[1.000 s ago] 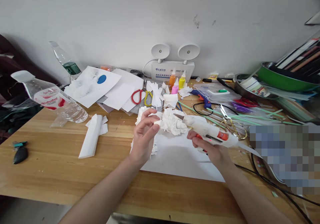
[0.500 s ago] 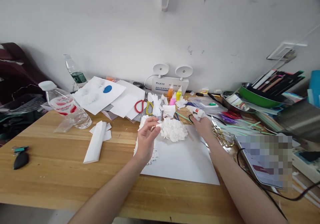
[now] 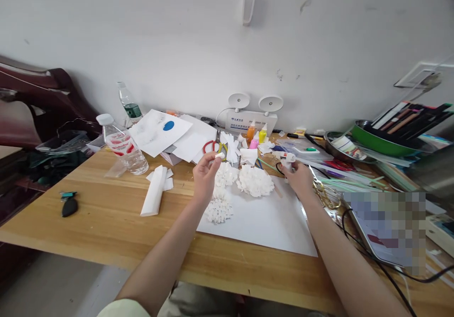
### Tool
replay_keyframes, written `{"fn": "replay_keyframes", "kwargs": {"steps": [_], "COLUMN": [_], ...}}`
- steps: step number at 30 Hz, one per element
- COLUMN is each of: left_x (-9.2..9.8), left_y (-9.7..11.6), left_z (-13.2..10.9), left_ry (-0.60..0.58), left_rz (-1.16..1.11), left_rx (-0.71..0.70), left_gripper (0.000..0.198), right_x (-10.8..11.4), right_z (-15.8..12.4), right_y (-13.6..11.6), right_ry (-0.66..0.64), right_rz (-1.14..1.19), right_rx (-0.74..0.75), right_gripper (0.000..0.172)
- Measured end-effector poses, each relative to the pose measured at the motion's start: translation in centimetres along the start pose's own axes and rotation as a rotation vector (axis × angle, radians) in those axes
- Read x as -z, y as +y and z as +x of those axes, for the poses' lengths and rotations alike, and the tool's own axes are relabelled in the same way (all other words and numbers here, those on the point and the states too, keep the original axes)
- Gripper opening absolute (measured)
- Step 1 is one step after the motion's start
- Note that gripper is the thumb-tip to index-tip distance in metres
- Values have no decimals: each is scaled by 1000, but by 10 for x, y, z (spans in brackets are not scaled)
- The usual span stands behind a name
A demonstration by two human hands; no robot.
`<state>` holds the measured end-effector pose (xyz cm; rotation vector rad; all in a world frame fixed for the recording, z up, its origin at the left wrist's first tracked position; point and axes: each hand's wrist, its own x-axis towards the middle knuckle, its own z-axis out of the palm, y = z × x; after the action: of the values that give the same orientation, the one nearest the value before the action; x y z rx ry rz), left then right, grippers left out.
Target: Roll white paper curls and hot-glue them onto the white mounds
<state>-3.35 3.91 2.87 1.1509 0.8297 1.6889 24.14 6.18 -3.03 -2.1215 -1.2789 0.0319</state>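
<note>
My left hand (image 3: pixel 205 175) pinches a small white paper piece (image 3: pixel 219 156) between thumb and fingers, raised over the left part of a white sheet (image 3: pixel 262 225). Wrapped in my right hand (image 3: pixel 300 177) is a white glue gun (image 3: pixel 286 158), its nozzle pointing left. Between the hands, a ruffled white paper clump (image 3: pixel 255 181) rests on the sheet's far part. More crumpled white paper bits (image 3: pixel 218 208) lie beside and below my left hand, partly behind it.
Left are a folded white paper strip (image 3: pixel 154 192) and a water bottle (image 3: pixel 125 147). Red-handled scissors (image 3: pixel 210 146) and small paint bottles (image 3: pixel 262 133) stand behind. On the right lie gold scissors (image 3: pixel 324 195), a tablet (image 3: pixel 379 232) with black cables, and a green bowl (image 3: pixel 383 140) of markers.
The view has shifted left and down, so things appear further right. My left hand has lifted away from the ruffled clump, and the glue gun has turned more upright in my right hand.
</note>
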Motion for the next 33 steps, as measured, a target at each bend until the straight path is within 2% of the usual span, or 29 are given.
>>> {"fn": "replay_keyframes", "kwargs": {"steps": [3,7,9,12,15,20,26,33], "left_x": [13,40,55,73,84,87,84,82], "left_y": [11,22,25,27,27,22,18,20], "left_z": [3,-2,-9,-20,-28,-28,-23,-12], "left_ry": [-67,-297,-421,-619,-723,-810,-906,-1070], "left_rz": [237,573,737,961,1144,1295,1399,1440], "left_rx": [-88,-249,-283,-314,-314,-342,-442,-692], "left_gripper": [13,9,9,10,10,11,12,15], "right_x": [7,14,17,20,24,28,30,32], "right_z": [-15,-35,-40,-43,-43,-45,-44,-43], "right_y": [4,10,13,17,18,16,16,13], "right_ry": [89,225,277,320,344,354,346,321], "right_rz": [38,177,238,269,312,401,446,542], "right_rx": [-36,-26,-18,-30,6,31,29,0], "right_gripper": [45,53,56,51,44,41,38,34]}}
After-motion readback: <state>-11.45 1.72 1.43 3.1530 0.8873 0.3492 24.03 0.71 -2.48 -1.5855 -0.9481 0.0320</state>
